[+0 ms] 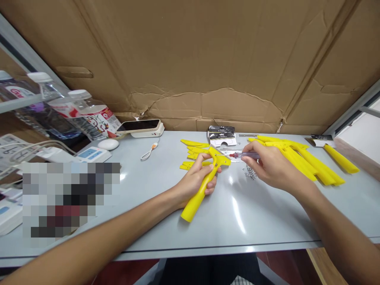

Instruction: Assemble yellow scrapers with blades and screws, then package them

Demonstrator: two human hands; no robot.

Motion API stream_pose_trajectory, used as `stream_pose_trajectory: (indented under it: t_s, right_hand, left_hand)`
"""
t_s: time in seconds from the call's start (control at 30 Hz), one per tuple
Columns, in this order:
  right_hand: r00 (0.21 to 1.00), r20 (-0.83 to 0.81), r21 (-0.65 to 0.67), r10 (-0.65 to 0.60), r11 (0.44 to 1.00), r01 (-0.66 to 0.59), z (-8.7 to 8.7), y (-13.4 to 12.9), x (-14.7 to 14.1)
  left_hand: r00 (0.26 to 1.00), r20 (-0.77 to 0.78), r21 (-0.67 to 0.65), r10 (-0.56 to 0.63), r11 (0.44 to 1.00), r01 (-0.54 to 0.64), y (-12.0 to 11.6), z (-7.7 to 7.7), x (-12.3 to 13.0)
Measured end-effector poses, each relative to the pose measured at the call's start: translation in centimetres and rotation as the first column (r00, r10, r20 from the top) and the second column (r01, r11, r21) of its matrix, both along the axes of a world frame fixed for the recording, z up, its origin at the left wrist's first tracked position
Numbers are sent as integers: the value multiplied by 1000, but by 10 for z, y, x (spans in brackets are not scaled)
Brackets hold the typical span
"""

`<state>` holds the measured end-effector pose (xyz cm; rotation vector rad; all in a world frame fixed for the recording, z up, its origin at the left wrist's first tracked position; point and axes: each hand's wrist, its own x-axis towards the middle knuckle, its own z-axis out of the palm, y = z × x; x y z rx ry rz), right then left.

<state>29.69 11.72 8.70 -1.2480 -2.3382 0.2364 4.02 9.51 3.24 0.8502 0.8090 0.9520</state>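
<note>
My left hand is closed around a yellow scraper, its handle slanting down toward me and its wide head up. In my right hand is a screwdriver with a clear reddish handle, pinched and aimed left. Its shaft reaches the scraper's head; whether the tip sits in a screw is too small to tell. Behind the scraper's head lie several flat yellow pieces. Under my right hand is a small heap of metal nuts or screws on the grey table.
Several yellow scraper handles are piled at the right, with another yellow handle beside them. Black-and-white packaging lies at the back. On the left are a phone, a white mouse, bottles and cables. A cardboard wall closes the back.
</note>
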Motion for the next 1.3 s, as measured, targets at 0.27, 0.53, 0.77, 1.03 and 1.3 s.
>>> stream_pose_trajectory:
  t_s: [0.27, 0.53, 0.77, 1.03, 1.3]
  right_hand:
    - [999, -18, -9, 35, 999, -35, -1, -4, 0]
    - [999, -28, -23, 31, 999, -32, -3, -2, 1]
    - [1000, -20, 8, 6, 1000, -5, -1, -2, 1]
    - [1000, 13, 36, 4, 999, -5, -2, 4, 1]
    - [1000, 23, 43, 0, 999, -1, 2, 1, -1]
  left_hand:
    - [1000, 3, 1, -3, 1000, 3, 0, 0, 0]
    - [1000, 9, -12, 11, 1000, -11, 0, -2, 0]
    - [1000, 19, 0, -6, 1000, 6, 0, -3, -1]
    - [1000, 24, 51, -3, 999, 1, 1, -6, 1]
    - [1000, 24, 45, -13, 999, 12, 1, -1, 2]
